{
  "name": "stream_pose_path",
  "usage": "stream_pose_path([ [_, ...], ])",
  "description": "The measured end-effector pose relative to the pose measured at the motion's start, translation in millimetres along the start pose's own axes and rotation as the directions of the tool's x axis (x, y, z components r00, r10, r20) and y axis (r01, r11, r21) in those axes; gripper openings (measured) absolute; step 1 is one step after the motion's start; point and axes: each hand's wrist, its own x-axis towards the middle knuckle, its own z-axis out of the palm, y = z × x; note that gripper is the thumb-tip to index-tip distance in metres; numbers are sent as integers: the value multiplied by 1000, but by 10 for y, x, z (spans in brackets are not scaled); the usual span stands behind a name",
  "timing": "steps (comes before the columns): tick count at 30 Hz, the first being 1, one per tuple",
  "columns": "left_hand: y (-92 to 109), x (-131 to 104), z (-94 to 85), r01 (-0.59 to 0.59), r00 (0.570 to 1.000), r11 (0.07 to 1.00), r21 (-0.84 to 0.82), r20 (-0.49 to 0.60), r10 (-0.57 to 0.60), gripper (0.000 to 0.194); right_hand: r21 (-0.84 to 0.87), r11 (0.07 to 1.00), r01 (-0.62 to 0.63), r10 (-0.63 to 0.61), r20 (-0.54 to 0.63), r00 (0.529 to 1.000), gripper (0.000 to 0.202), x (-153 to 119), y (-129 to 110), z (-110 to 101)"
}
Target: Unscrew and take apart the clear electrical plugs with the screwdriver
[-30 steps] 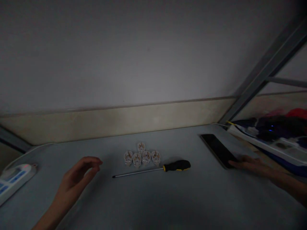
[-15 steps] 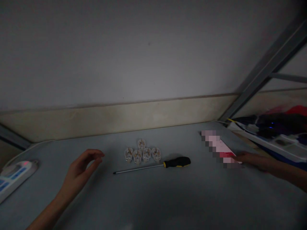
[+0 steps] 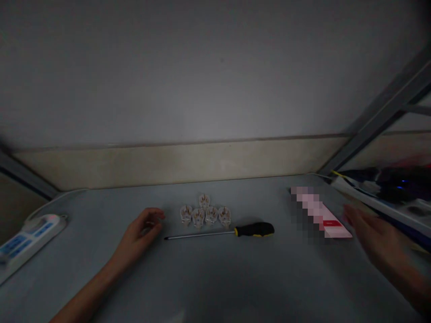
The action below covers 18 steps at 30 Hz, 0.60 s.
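Several clear plugs with metal pins (image 3: 198,217) lie close together on the grey table (image 3: 215,282), one behind the row of others. In front of them lies a screwdriver (image 3: 254,229), its black and yellow handle to the right and its tip to the left. My left hand (image 3: 144,229) is left of the plugs, fingers curved and apart, holding nothing. A pink and white flat item (image 3: 332,223), partly pixelated, lies on the right. Just right of it is my right hand (image 3: 373,231), blurred, apart from the item, with its fingers extended and nothing in them.
At the far left lies a white and blue power strip (image 3: 33,240). Grey metal frame bars (image 3: 380,116) slope down at both sides. A wall (image 3: 202,166) stands behind the table. Dark items and a white strip (image 3: 387,208) with cables are at the right.
My right hand has let go of the pink and white item and moved off to its right. My left hand is nearer the plugs. The view has shifted a little.
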Motion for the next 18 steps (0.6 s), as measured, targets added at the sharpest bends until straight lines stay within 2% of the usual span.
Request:
stream_pose_path([
  [3, -51, -46, 72, 27, 998, 998, 49, 51, -29, 25, 100, 986, 131, -138, 69, 988, 45, -208, -293, 226],
  [6, -95, -97, 129, -7, 997, 993, 119, 82, -3, 27, 212, 929, 304, -338, 151, 929, 41, -423, -597, 446],
  [8, -121, -126, 159, -45, 995, 987, 155, 90, 32, 27, 257, 866, 428, -485, 227, 845, 35, -556, -780, 566],
  [10, -145, -147, 183, -88, 994, 979, 183, 85, 73, 26, 270, 744, 611, -668, 299, 681, 32, -667, -929, 673],
  [12, -162, -157, 199, -148, 988, 968, 203, 80, 135, 23, 254, 645, 721, -758, 330, 562, 38, -746, -1026, 777],
  [14, -167, -156, 206, -216, 976, 952, 219, 88, 201, 22, 252, 604, 756, -787, 340, 515, 41, -793, -1066, 874],
  [18, -142, -130, 202, -327, 942, 916, 231, 158, 296, 18, 293, 571, 767, -814, 327, 481, 28, -823, -1024, 999],
])
